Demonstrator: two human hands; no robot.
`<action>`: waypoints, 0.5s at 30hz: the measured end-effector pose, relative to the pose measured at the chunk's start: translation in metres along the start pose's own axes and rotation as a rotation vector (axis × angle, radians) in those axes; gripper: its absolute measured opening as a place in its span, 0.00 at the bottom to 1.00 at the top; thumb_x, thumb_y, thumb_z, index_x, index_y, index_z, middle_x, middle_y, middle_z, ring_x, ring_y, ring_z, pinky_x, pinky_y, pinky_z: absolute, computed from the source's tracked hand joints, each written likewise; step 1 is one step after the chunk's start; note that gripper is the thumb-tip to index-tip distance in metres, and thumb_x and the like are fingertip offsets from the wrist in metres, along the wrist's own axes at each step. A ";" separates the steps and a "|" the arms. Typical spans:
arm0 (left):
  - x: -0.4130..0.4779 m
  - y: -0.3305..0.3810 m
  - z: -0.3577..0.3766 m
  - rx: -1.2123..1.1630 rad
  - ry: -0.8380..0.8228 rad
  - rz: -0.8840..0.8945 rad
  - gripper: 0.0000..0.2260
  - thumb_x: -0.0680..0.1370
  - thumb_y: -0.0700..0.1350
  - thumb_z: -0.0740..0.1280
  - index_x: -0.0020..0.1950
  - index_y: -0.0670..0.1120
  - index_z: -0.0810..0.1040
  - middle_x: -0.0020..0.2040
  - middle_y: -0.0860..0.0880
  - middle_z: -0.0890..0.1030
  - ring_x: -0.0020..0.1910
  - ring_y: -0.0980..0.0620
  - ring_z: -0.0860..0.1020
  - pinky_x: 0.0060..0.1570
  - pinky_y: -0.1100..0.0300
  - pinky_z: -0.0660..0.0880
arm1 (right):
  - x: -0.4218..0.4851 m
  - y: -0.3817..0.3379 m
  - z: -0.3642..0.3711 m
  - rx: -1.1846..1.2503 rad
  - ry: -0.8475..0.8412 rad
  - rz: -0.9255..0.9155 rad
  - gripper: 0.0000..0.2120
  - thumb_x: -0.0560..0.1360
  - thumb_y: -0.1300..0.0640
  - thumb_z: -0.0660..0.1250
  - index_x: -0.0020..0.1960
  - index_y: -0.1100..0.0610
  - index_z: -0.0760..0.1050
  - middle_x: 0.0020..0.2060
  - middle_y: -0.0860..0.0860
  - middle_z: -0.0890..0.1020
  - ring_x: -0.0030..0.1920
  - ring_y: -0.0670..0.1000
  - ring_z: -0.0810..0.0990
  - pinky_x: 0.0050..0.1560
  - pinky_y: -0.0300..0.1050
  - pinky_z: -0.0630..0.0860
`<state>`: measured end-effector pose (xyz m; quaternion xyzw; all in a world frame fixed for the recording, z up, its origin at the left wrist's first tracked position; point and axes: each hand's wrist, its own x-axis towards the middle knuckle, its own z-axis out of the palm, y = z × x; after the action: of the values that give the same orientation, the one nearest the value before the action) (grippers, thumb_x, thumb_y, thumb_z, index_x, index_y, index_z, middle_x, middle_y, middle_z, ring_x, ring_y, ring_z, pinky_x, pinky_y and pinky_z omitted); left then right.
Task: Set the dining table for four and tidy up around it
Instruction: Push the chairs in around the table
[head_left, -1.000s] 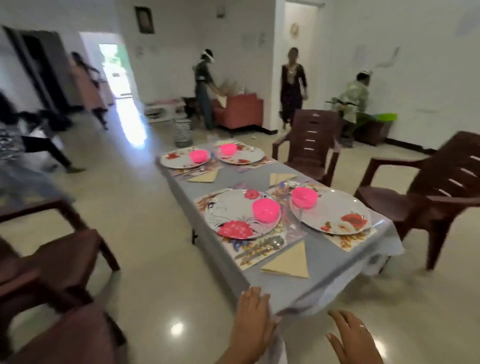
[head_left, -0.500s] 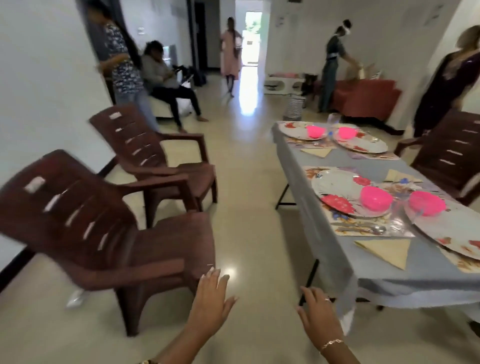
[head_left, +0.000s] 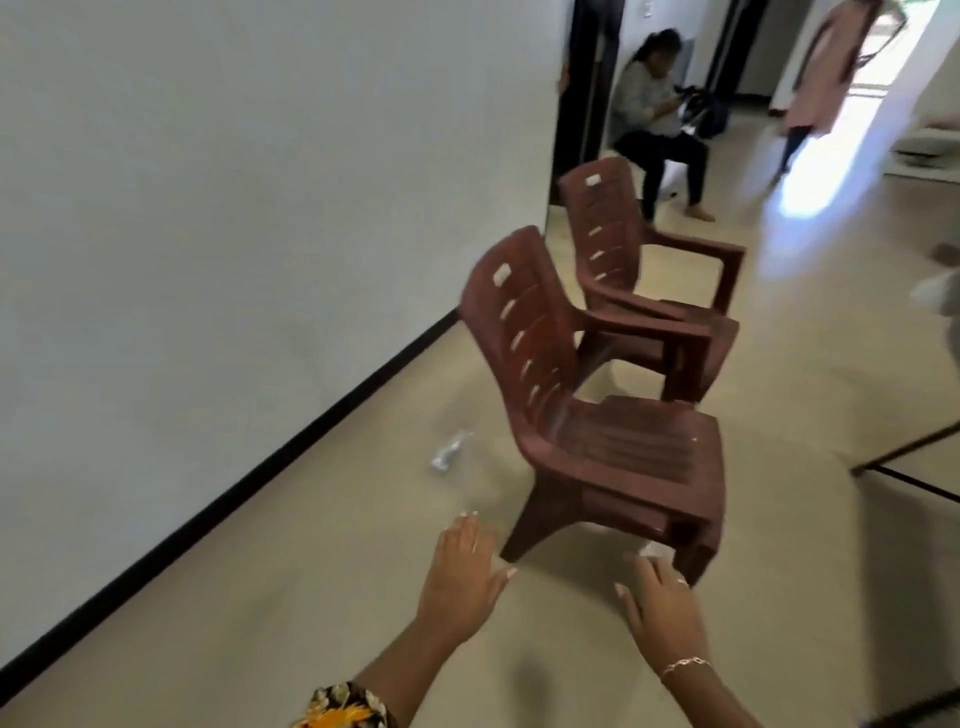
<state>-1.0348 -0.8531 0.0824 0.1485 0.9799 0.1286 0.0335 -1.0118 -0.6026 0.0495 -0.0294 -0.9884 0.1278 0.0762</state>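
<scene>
Both hands, left hand (head_left: 462, 571) and right hand (head_left: 662, 597), reach open and empty toward the near chair (head_left: 623, 452) by the left wall, the view having swung off the laid table, so seating likely comes next.

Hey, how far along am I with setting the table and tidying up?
Done: cannot tell from here; the tabletop is out of view, and only a table leg shows. In hand: the left hand and right hand reach open toward the near chair, holding nothing. Left: that chair and the far chair stand by the wall, and a clear scrap lies on the floor beside them.
</scene>
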 end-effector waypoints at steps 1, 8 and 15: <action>-0.006 -0.023 -0.005 0.010 -0.010 -0.032 0.22 0.78 0.59 0.50 0.55 0.46 0.74 0.50 0.43 0.83 0.49 0.45 0.82 0.46 0.53 0.80 | 0.008 -0.022 0.007 0.014 0.000 -0.009 0.10 0.66 0.56 0.70 0.45 0.61 0.79 0.36 0.55 0.79 0.31 0.57 0.80 0.27 0.48 0.76; 0.008 -0.132 -0.042 0.030 0.054 -0.144 0.30 0.81 0.59 0.43 0.54 0.44 0.80 0.53 0.42 0.81 0.51 0.44 0.82 0.48 0.52 0.80 | 0.079 -0.137 0.030 0.221 0.004 -0.080 0.14 0.66 0.62 0.75 0.51 0.61 0.79 0.43 0.57 0.80 0.42 0.60 0.80 0.41 0.54 0.78; 0.112 -0.193 -0.083 0.004 0.164 -0.116 0.20 0.76 0.56 0.59 0.56 0.42 0.79 0.56 0.39 0.79 0.54 0.40 0.80 0.52 0.49 0.77 | 0.215 -0.194 0.023 0.494 0.155 0.090 0.15 0.74 0.62 0.66 0.60 0.62 0.74 0.53 0.60 0.76 0.54 0.60 0.75 0.58 0.54 0.70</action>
<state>-1.2050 -1.0176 0.1084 0.0808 0.9865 0.1364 -0.0399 -1.2353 -0.7793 0.1083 -0.0636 -0.9161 0.3661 0.1507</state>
